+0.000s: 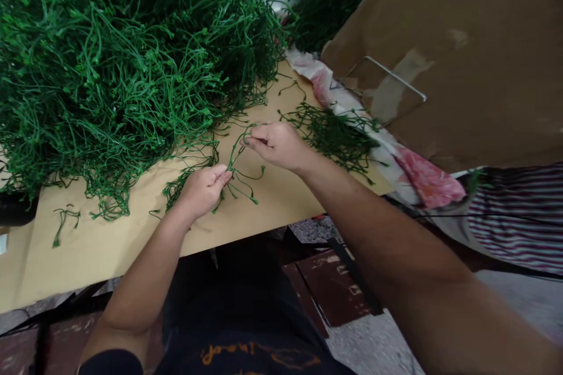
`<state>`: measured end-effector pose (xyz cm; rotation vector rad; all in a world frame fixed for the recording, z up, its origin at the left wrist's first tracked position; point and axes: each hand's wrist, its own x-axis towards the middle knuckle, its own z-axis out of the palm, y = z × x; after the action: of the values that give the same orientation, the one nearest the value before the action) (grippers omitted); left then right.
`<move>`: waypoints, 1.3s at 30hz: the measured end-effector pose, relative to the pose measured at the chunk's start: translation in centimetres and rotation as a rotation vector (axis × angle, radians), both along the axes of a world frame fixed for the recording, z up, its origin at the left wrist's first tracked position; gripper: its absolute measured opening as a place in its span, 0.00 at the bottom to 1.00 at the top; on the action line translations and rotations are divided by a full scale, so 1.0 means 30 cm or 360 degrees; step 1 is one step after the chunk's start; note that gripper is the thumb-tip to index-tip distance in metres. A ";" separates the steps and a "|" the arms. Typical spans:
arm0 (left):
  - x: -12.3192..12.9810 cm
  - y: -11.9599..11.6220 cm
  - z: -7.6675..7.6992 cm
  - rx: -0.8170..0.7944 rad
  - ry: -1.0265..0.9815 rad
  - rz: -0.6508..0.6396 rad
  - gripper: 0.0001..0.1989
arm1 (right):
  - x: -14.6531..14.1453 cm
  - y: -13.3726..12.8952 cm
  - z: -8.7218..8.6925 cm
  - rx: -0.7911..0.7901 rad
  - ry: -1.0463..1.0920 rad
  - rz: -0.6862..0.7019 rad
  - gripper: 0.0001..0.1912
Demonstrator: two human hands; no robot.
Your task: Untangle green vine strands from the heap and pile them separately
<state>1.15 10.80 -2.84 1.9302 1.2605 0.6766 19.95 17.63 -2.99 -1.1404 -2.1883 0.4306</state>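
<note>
Above the table, my left hand (pixel 204 188) pinches a small bunch of green plastic stems (pixel 238 153), whose loose ends fan out below and to the right of its fingers. My right hand (pixel 278 142) is closed on the upper end of the same stems, a little higher and to the right. Thin stems with knobbed tips run between the two hands. Behind them rises a big heap of green plastic stems (pixel 132 64), filling the upper left. To the right of my right hand lies a smaller, flatter pile of stems (pixel 341 135).
A tan board (pixel 145 240) covers the tabletop, with a few loose stems (pixel 65 222) at its left. A large cardboard sheet (pixel 475 70) leans at the right, with a bent metal wire (pixel 396 77) before it. Pink floral cloth (pixel 433 179) and striped fabric (pixel 519 217) lie beside it.
</note>
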 end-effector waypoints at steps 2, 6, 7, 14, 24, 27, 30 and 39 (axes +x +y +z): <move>-0.014 -0.006 0.001 -0.0015 -0.0028 0.0012 0.17 | 0.033 0.031 -0.005 0.0022 0.0098 -0.0208 0.23; -0.071 -0.035 0.006 -0.0078 -0.0133 0.0021 0.16 | 0.235 0.060 0.006 0.0159 0.0367 -0.0977 0.21; -0.078 -0.039 0.005 -0.0118 -0.0173 0.0054 0.16 | 0.294 0.058 0.011 0.0186 0.0375 -0.1083 0.22; -0.023 -0.015 -0.032 -0.0325 -0.0524 0.0081 0.15 | 0.391 0.033 0.025 -0.0368 -0.0238 -0.1655 0.26; -0.048 0.000 -0.044 -0.0434 -0.0710 0.0132 0.14 | -0.104 -0.188 -0.021 -0.0571 0.0430 0.0284 0.23; -0.060 -0.003 -0.043 -0.0374 -0.0582 0.0174 0.13 | -0.158 -0.190 -0.042 -0.0895 0.0515 0.0551 0.21; -0.067 -0.004 -0.038 -0.0272 -0.0421 0.0168 0.12 | -0.144 -0.181 -0.041 -0.0769 0.0464 0.0408 0.17; -0.063 -0.002 -0.051 -0.0186 -0.0432 0.0179 0.12 | -0.138 -0.190 -0.021 -0.0911 0.0775 0.0287 0.25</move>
<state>-0.74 10.74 -4.38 1.6206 1.2144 0.8701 15.79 11.93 -3.62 -0.9730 -1.7770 1.3278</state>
